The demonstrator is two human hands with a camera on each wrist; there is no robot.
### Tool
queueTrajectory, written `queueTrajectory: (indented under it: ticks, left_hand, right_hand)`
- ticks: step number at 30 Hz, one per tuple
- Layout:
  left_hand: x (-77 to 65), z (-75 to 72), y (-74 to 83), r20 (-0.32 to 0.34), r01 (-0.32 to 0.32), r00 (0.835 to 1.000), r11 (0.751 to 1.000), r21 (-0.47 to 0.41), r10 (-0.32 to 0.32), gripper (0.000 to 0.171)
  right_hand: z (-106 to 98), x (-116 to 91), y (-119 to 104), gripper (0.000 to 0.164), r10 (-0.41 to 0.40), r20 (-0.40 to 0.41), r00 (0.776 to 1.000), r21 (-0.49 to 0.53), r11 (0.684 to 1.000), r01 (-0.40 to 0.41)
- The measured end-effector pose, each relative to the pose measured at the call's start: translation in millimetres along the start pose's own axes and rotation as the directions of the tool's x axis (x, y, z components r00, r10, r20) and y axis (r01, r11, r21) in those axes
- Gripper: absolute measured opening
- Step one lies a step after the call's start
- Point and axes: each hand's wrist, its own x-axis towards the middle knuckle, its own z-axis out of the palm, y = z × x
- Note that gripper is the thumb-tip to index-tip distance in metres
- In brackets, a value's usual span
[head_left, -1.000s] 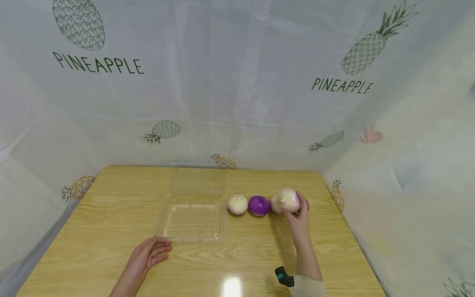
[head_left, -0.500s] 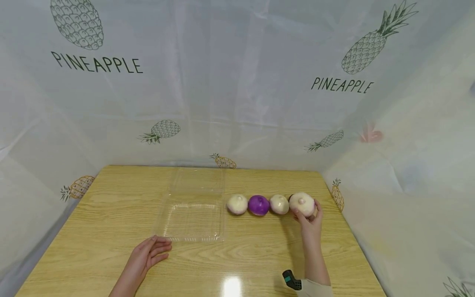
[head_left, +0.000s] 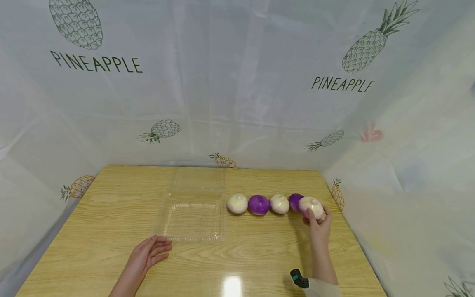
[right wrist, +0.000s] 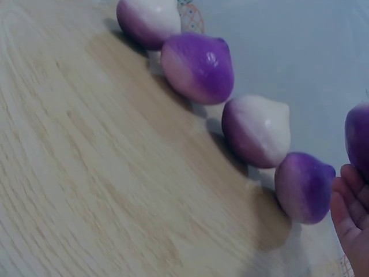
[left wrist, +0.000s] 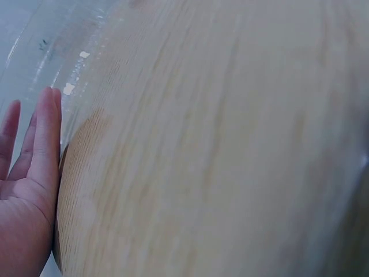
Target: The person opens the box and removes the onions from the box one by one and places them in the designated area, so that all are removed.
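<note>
In the head view my right hand [head_left: 320,232] grips a glossy white onion [head_left: 313,206] with a purple underside, thumb in front, at the right end of a row. The held onion overlaps a purple onion [head_left: 295,201]. Further left stand a white onion [head_left: 279,204], another purple onion [head_left: 259,205] and another white onion [head_left: 237,204]. The right wrist view shows the held onion [right wrist: 358,138] at its right edge, partly cut off. My left hand [head_left: 146,253] lies on the table, extended fingers at the front left corner of a clear plastic clamshell box [head_left: 193,238].
The clamshell's lid [head_left: 198,179] lies folded back behind its base. A wood-grain table [head_left: 241,255] carries everything. Pale curtains [head_left: 237,82] printed with pineapples hang behind the table and along its sides.
My right hand has carried the white onion rightward and somewhat toward me, from in front of the third onion to the row's right end. The left hand and the clamshell have stayed still.
</note>
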Motion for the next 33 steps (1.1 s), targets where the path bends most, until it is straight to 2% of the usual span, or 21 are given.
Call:
queueTrajectory:
  ticks: [7,15,20,27,33]
  left_hand:
    - [0.4,1.8,-0.7,-0.049,-0.005,0.999,1.000,0.011,0.006,0.044]
    - [-0.1,-0.9,-1.0,0.021,-0.025,0.999,0.999,-0.024,0.025,0.041]
    - [-0.2,-0.7,-0.4,0.018,-0.026,0.999,0.999,-0.025,0.026,0.041]
    - [-0.3,0.9,-0.6,-0.027,-0.015,1.000,1.000,-0.004,0.015,0.043]
    - [0.5,-0.9,-1.4,0.001,-0.041,0.999,0.999,-0.028,0.041,0.044]
  right_hand:
    - [-15.7,11.7,7.5,0.063,-0.013,-0.032,0.999,-0.117,0.993,0.009]
    - [-32.6,22.3,6.8,0.071,-0.006,-0.042,0.999,-0.176,0.984,-0.002]
    - [-39.5,30.6,10.8,0.075,0.035,-0.042,0.998,-0.141,0.989,-0.041]
    - [-42.3,39.8,11.1,0.077,0.053,-0.003,0.999,-0.112,0.992,-0.053]
    - [-43.3,48.5,10.9,0.078,0.082,0.023,0.996,-0.114,0.990,-0.079]
